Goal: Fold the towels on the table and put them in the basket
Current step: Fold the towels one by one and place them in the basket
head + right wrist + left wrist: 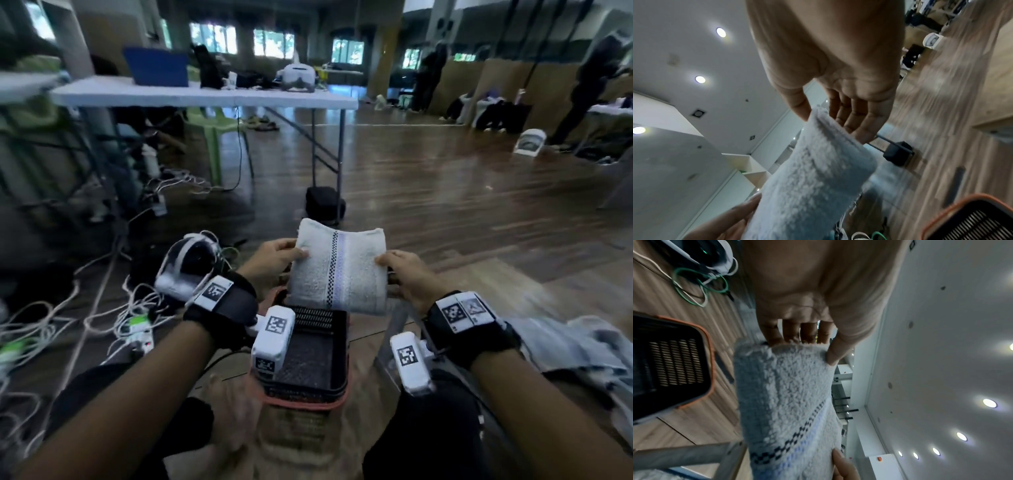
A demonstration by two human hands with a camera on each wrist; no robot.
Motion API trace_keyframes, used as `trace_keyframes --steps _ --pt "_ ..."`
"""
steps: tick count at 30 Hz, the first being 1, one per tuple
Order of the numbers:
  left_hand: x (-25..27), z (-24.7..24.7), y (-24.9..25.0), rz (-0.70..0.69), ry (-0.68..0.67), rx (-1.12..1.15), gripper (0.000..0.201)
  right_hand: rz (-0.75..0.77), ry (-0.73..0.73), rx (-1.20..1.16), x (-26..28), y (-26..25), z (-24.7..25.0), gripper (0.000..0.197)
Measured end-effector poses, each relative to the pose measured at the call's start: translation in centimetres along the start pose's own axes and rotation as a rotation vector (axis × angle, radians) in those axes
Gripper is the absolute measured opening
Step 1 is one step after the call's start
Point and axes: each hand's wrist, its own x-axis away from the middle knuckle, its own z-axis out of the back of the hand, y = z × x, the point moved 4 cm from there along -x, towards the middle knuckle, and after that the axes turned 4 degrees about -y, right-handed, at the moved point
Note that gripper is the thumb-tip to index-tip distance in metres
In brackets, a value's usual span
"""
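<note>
I've got the folded white towel (337,269) w/ its checkered stripe held up in the air over the far end of the black basket (337,346), orange-rimmed, on the wood floor. My left hand (274,257) pinches its left edge, thumb on top, fingers (791,332) underneath. Right hand (407,274) grips the right edge the same way, thumb over, fingers (851,116) under. More cloth (565,346) lies to my right.

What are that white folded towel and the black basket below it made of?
White folded towel with a checked stripe: looks like cotton terry, matte, with a fuzzy looped pile. Black basket with an orange rim: probably moulded plastic, given its slotted walls and smooth rim.
</note>
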Motion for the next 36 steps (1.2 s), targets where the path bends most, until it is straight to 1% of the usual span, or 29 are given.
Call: trace_keyframes --steps 3,5,6,8,10,13,15,17,18,20,24,26,30,32,34,36 --pt "-2.8 2.3 -3.7 0.092 0.035 -0.005 0.022 -0.125 -0.023 0.011 -3.8 3.1 -2.5 0.008" --pt "-5.3 3.8 -7.0 0.178 0.035 -0.023 0.025 -0.201 -0.029 0.036 -6.6 5.9 -4.1 0.012" --pt "-6.5 4.3 -8.8 0.228 0.033 -0.037 0.024 -0.239 -0.025 0.052 -8.0 7.7 -4.8 0.015" --pt "-9.0 5.3 -12.9 0.324 0.043 -0.079 0.015 -0.305 -0.015 0.087 -11.0 11.5 -6.2 0.019" --pt "-11.6 6.1 -17.2 0.415 0.065 -0.125 0.017 -0.378 -0.018 0.172 -14.1 15.8 -7.4 0.019" --pt "-15.6 6.7 -24.3 0.524 0.058 -0.266 0.011 -0.491 -0.005 0.303 -18.7 22.3 -8.5 0.021" --pt "-18.2 6.9 -28.9 0.585 0.052 -0.33 0.017 -0.564 -0.014 0.336 -21.5 26.1 -9.1 0.017" --pt "-20.9 6.8 -33.0 0.636 0.034 -0.386 0.018 -0.623 -0.016 0.347 -24.3 29.8 -9.8 0.026" --pt "-22.3 6.7 -34.7 0.656 0.031 -0.416 0.023 -0.644 -0.012 0.349 -25.8 31.5 -10.0 0.031" --pt "-24.9 6.7 -38.0 0.68 0.058 -0.438 0.03 -0.67 0.002 0.354 -28.4 34.4 -10.3 0.034" --pt "-29.8 6.4 -42.9 0.684 0.09 -0.454 0.032 -0.686 0.065 0.287 -33.1 39.1 -10.4 0.02" --pt "-31.7 6.5 -44.8 0.693 0.096 -0.461 0.032 -0.682 0.081 0.27 -35.1 41.0 -10.7 0.019" --pt "-33.8 7.3 -47.8 0.684 0.15 -0.461 0.038 -0.677 0.119 0.244 -37.5 43.9 -11.1 0.021" --pt "-34.0 7.5 -48.7 0.679 0.178 -0.499 0.04 -0.667 0.142 0.231 -38.0 44.8 -11.3 0.027" --pt "-33.7 7.0 -49.2 0.631 0.198 -0.538 0.048 -0.643 0.201 0.248 -38.3 45.6 -11.7 0.036" --pt "-33.4 5.9 -49.2 0.497 0.197 -0.645 0.058 -0.584 0.286 0.339 -38.0 45.7 -12.2 0.045"
